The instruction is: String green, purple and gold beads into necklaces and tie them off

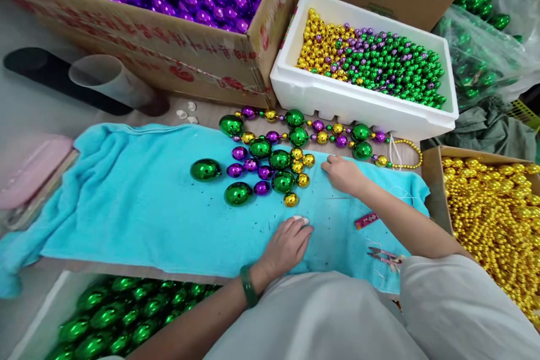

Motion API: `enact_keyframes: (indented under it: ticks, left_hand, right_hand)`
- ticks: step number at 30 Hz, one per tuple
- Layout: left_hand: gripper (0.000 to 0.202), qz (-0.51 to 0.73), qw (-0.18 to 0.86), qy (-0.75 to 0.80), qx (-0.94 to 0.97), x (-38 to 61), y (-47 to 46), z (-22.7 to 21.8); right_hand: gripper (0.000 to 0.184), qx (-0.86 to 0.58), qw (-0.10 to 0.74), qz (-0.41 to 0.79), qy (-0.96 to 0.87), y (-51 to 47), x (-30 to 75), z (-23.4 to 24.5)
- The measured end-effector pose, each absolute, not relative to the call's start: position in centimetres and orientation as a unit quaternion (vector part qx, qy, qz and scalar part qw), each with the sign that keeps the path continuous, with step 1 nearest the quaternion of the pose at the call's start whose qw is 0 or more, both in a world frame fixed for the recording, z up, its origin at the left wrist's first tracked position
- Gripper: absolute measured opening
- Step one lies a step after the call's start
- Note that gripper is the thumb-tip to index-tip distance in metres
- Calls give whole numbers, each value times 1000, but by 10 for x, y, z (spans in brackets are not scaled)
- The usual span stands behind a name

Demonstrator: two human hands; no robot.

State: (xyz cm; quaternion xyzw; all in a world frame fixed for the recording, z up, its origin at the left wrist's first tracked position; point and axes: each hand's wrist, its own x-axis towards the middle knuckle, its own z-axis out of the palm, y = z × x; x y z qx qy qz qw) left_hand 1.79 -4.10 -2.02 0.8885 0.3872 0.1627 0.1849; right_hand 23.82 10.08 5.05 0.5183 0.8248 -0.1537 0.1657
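Note:
My left hand [291, 242], with a green bangle on its wrist, rests low over the turquoise towel [160, 225]. Its fingers are curled together, with white on a fingertip; anything inside is hidden. My right hand [343, 174] is closed near the towel's far edge, its fingertips bent down, and I cannot make out what they hold. Left of it lie loose gold beads [302, 180], purple beads [265, 172] and larger green beads [282, 182]. Beyond them stretches a strung bead necklace [298, 136] of green, purple and gold, with a gold loop at its right end.
Pliers [382, 256] and a small red packet [366, 220] lie on the towel at right. A foam box [363, 93] of small beads and a carton [169, 56] of purple beads stand behind. Green beads [105, 315] fill a front-left box, gold ones [489, 225] a right carton.

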Motion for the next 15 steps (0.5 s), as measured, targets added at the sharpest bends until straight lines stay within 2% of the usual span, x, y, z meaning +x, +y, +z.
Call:
enact_keyframes:
  ticks: [3,6,10,12,13,15]
  left_hand:
    - [22,174,171,385,890,15,-43,-21]
    - [24,198,144,379,892,12,-43,-26]
    - [24,211,90,363,903,7,-39,-37]
    - [23,224,64,354,906,6,-36,-40]
    - [23,225,55,350,908,5,-35,-40]
    - [23,221,43,344,912,4,-33,-41]
  right_hand:
    - [30,525,113,-181,824,99,248,67]
    - [29,549,11,-188,815,120,268,105]
    - [30,656,-90,-82,745,188,315,162]
    - [33,715,-59,-54,695,227,340,177]
    - [34,735,-4,-78,673,246,351,179]
    - [32,741,46,-110,660,275,364,173]
